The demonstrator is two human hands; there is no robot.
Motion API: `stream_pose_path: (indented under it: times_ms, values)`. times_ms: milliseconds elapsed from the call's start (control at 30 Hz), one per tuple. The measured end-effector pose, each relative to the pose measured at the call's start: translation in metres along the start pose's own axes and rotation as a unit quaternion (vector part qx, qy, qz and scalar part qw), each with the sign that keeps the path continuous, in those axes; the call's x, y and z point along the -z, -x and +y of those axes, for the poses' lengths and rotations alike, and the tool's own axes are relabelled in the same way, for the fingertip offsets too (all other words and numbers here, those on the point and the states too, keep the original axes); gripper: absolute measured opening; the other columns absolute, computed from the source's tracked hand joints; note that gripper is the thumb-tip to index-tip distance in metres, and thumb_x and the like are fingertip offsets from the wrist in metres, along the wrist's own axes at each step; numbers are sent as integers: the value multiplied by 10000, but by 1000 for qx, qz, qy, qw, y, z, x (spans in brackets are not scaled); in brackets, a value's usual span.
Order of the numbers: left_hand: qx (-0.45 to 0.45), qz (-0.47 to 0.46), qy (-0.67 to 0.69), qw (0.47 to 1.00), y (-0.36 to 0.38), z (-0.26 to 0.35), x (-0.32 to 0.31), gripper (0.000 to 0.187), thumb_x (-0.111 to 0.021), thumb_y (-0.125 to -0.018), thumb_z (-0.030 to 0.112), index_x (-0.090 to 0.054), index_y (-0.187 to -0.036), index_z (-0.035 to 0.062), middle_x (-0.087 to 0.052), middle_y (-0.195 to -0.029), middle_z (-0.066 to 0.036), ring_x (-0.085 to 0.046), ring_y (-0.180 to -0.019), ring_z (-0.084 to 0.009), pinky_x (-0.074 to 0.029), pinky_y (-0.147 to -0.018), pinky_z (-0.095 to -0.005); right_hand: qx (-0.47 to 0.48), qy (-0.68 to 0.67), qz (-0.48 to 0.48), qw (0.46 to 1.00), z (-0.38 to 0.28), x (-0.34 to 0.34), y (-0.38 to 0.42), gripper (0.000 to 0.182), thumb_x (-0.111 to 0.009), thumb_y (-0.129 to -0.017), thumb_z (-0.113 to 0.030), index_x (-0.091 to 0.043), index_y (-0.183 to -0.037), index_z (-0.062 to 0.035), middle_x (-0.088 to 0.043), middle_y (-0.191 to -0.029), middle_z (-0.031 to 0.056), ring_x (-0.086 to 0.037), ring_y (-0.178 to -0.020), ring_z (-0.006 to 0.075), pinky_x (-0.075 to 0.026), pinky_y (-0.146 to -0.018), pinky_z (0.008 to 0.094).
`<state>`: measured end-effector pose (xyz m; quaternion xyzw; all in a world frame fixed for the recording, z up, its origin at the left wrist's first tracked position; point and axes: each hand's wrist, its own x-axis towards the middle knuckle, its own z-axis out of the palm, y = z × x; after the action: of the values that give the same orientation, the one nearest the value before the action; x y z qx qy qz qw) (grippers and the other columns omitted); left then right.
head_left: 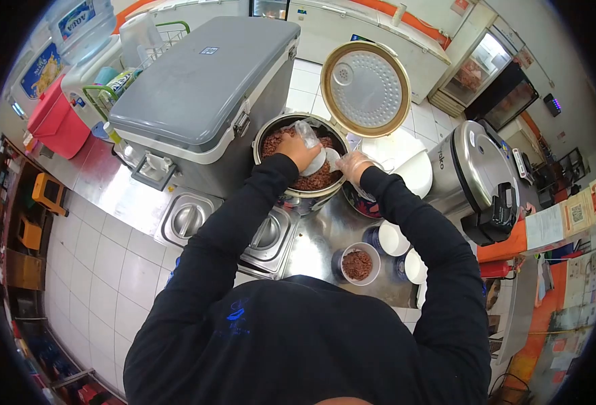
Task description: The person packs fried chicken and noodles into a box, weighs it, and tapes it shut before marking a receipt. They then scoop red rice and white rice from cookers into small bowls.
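Note:
Both my hands are over an open rice cooker (301,194) filled with reddish-brown rice (316,181). My left hand (300,151) reaches inside the rim, its fingers curled at a small white bowl (316,163) that lies tilted over the rice. Crumpled clear plastic (306,133) shows at these fingers. My right hand (354,166), in a clear plastic glove, is closed at the right rim on a white rice paddle (332,159), whose blade is beside the bowl. Below the cooker, a white paper bowl (358,264) holds a portion of the same rice.
The cooker's raised lid (366,88) leans back behind it. A large grey cooler box (203,81) stands left, a second steel cooker (477,175) right. White paper bowls (394,239) and lidded steel pans (265,233) sit on the steel counter (311,246).

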<state>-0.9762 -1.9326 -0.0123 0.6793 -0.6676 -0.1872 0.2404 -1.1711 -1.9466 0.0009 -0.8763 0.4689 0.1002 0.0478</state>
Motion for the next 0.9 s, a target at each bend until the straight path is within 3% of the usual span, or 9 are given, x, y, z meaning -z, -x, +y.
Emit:
stream_pose_path:
  times_ms: [200,333,433,567,600,667,733,800,900]
  values:
    - [-19,4,9,1000,1,-8,1,731,-518,-789,545,-517,-1114,-110,-469,-1087,-410,-496,-1024,-476,-402,-918,-417,-114,-179,-12,977,-9,10,6,373,-503,-855,-353,-651,-943,-23,-624,-970,192,-604,-905,338,-464,-799,406]
    - [-24,-11,66,997,-3,-16,5,718,-518,-790,544,-522,-1113,-98,-477,-1097,-392,-491,-1030,-473,-392,-925,-415,-81,-104,-2,991,-30,9,-10,364,-472,-874,-343,-656,-941,-36,-623,-958,210,-593,-934,353,-456,-820,408]
    - [33,-14,71,997,-4,-17,3,785,-528,-789,523,-397,-1237,-108,-403,-1186,-404,-456,-1075,-496,-380,-950,-431,-63,-135,19,989,-38,18,-10,314,-455,-874,-309,-651,-921,-68,-620,-885,210,-595,-871,361,-460,-773,425]
    - [5,59,138,989,3,-12,9,732,-502,-829,482,-372,-1240,-110,-408,-1187,-396,-441,-1102,-481,-370,-948,-419,-5,-95,78,992,-63,59,20,289,-445,-868,-268,-632,-885,-49,-621,-824,204,-594,-836,368,-456,-764,442]
    - [-7,93,201,975,4,-16,8,713,-495,-839,468,-369,-1238,-109,-404,-1192,-395,-432,-1116,-476,-367,-947,-418,54,-48,155,985,-48,32,3,267,-436,-872,-231,-601,-834,-25,-619,-760,203,-603,-752,370,-468,-708,449]
    - [-24,143,290,946,0,-23,4,623,-439,-893,424,-381,-1227,-99,-456,-1177,-337,-454,-1114,-427,-371,-932,-407,40,-33,179,983,-58,52,11,252,-438,-874,-219,-583,-819,-19,-616,-731,206,-607,-699,364,-476,-661,450]
    - [-1,106,410,906,-7,-29,3,608,-412,-911,424,-380,-1238,-87,-486,-1175,-276,-473,-1103,-386,-372,-933,-387,55,-24,202,977,-76,79,31,232,-449,-878,-211,-551,-808,-14,-611,-680,203,-615,-627,350,-483,-578,436]
    - [29,51,535,843,-4,-25,11,581,-369,-925,446,-397,-1237,-43,-516,-1162,-213,-497,-1081,-336,-379,-929,-383,71,-20,184,980,-88,97,49,191,-461,-853,-173,-582,-845,-26,-633,-754,187,-631,-709,330,-494,-641,418]
    - [99,-64,711,693,29,-1,33,548,-281,-939,511,-453,-1219,72,-559,-1127,-116,-544,-1031,-246,-402,-916,-401,61,6,175,983,-95,94,55,167,-465,-841,-143,-592,-876,-39,-646,-781,166,-644,-738,316,-504,-656,412]
